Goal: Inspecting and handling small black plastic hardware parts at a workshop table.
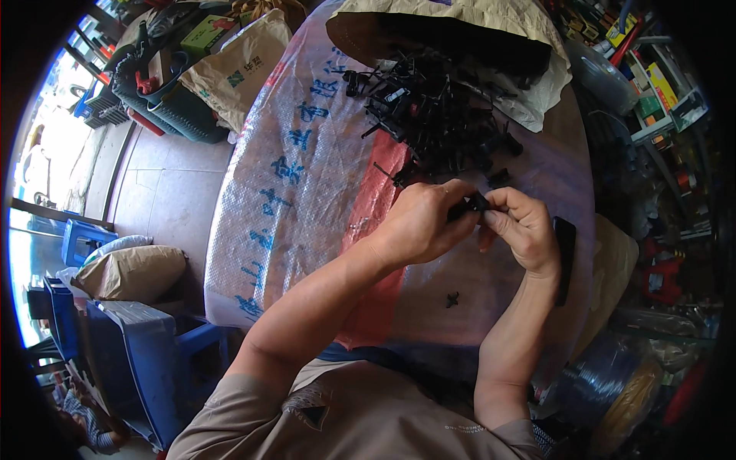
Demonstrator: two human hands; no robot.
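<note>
Two forearms [314,307] slant up from the lower edge, where the tan shirt [345,425] is cut off, and they converge just right of centre. Left hand [425,222] and right hand [527,234], both narrowed, pinch a small black part [477,202] between them; fingers cover most of it, so its shape can't be made out! Left hand back upward, fingers curled over; right thumb and forefinger press in from the other side. Below them lies one lone black piece [452,300], and beside the right wrist a dark flat slab [566,249], partly covered. All this on a surface [318,230] wrapped in pale woven sheeting [429,330] with a red band. Just beyond the hands, what a tangle: a heap of black parts [437,115], too jumbled to count, crumpled pale paper [529,19] behind it. Out in the room: blue bin [146,360] lower left, tan sack [138,274] above, tiled floor [165,169] upper left, crowded shelves [675,111] upper right, fading into the dark rim.
</note>
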